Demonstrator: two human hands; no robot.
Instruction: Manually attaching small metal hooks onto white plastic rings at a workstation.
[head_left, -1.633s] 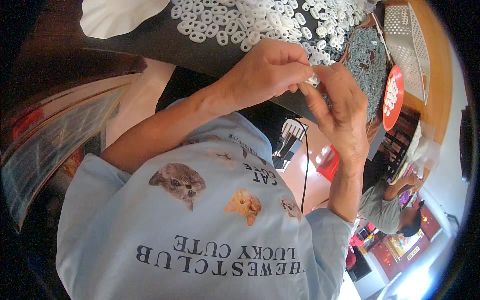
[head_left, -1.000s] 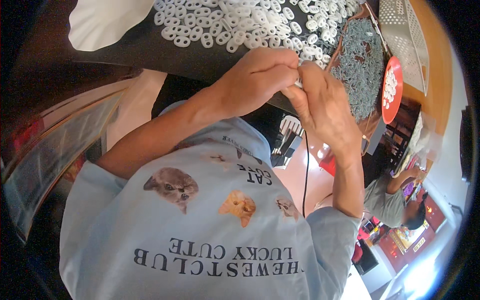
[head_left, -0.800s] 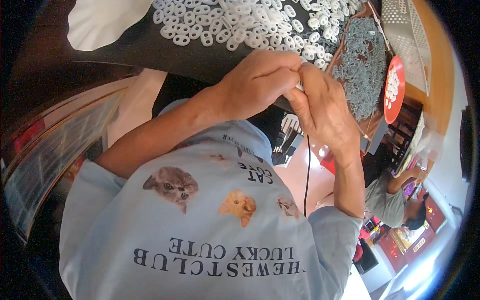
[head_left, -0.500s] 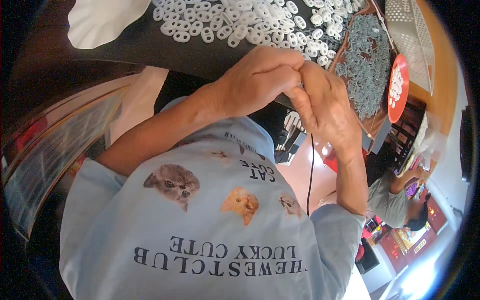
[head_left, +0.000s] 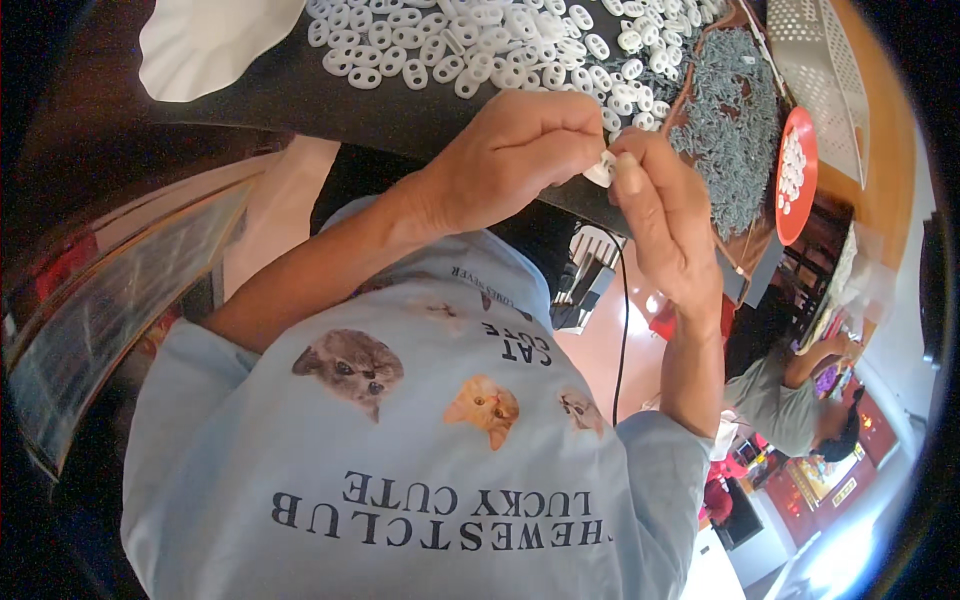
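Close together at the table's near edge, my two hands meet over a small white plastic piece point(head_left: 598, 172) with a hole in it. My left hand point(head_left: 525, 150) is closed, thumb and curled forefinger at the piece's left side. From the right, my right hand point(head_left: 665, 205) pinches it between thumb and fingertips. Part of the piece is covered by the fingers. Just beyond lies a spread pile of white oval two-holed plastic pieces point(head_left: 490, 45), like the one held. To the right of my right hand is a heap of small grey-blue plastic parts point(head_left: 735, 130).
A white scalloped dish point(head_left: 210, 45) stands at the far left of the dark table point(head_left: 330, 110). On the right are a red plate point(head_left: 797, 225) with small white pieces and a white perforated basket point(head_left: 825, 80). Another person point(head_left: 790, 400) sits farther off at the right.
My hands have drawn slightly apart, and the white piece between them has come into sight. My right thumb has straightened along it.
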